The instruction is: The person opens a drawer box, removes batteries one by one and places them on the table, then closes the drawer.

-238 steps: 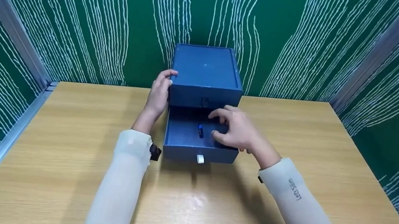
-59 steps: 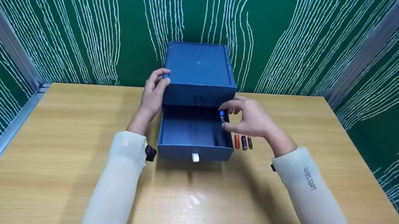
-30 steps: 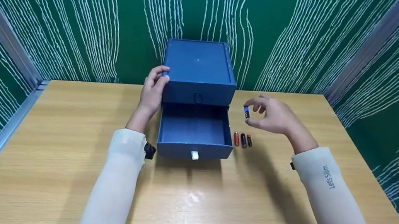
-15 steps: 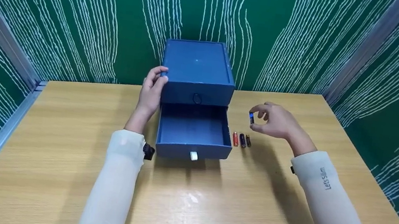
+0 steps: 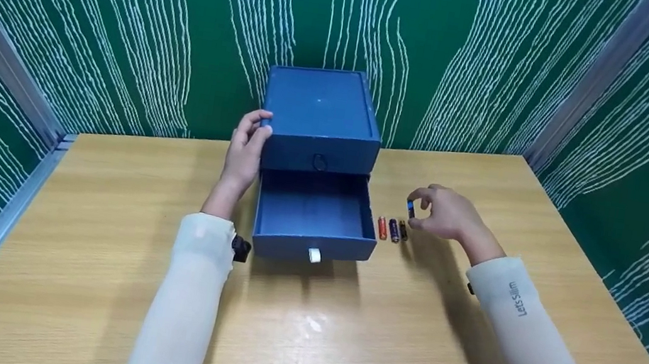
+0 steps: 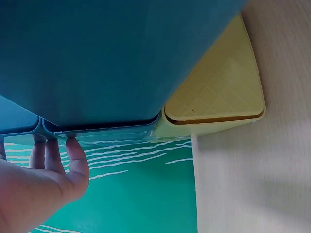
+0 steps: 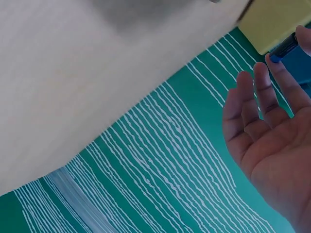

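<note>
The right hand [image 5: 450,214] pinches a blue-topped battery [image 5: 410,209] between thumb and forefinger; in the right wrist view its other three fingers are loosely raised, clear of the battery. The battery is held nearly upright in the head view, near the dark battery [image 5: 403,230] at the right end of a short row; whether it touches the surface [image 5: 99,252] cannot be told for sure. That row lies on the surface just right of the open drawer [image 5: 290,246], with the orange battery [image 5: 382,228] nearest the drawer and the purple battery [image 5: 394,230] in the middle. The left hand [image 5: 244,155] is at the left side of the blue cabinet [image 5: 320,102], fingers relaxed and slightly bent, tips touching its front left edge. The cabinet's upper drawer, with a dark ring [image 5: 319,161] on its front, is pushed in; the open drawer below it has a white tab [image 5: 314,255]. The left wrist view shows a yellow drawer [image 6: 218,77] under the blue ones. Behind stands a green wall [image 5: 463,11] with pale wavy lines.
</note>
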Motion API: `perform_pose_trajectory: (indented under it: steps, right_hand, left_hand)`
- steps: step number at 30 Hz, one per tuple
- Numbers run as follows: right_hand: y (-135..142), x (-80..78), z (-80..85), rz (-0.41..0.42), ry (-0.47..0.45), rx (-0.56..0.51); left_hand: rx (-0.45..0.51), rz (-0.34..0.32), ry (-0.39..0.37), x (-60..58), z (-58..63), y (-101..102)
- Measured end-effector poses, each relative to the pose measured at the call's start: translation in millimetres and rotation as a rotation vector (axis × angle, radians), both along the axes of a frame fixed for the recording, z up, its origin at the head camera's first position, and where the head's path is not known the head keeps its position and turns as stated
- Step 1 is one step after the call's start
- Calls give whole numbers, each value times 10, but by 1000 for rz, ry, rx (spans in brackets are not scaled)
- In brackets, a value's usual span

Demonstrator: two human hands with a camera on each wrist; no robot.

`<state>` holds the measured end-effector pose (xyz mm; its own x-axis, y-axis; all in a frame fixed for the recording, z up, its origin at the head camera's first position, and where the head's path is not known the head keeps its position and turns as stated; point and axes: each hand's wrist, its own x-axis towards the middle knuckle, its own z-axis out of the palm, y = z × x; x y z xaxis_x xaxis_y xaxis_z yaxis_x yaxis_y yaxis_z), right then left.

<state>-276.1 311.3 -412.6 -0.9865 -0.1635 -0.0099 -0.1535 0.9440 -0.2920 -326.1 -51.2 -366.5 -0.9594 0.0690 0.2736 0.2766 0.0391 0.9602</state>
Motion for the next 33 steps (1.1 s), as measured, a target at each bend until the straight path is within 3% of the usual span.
perform_pose_trajectory:
  steps: [13,25,33]
  right_hand:
    - [92,-33,-282,2,-22,37]
    - [85,-73,-365,-43,-83,22]
    - [110,-74,-462,-44,-99,14]
  left_hand:
    - [13,-11,25,166,169,36]
    - [5,1,23,-4,-6,6]
    - [8,11,29,15,22,14]
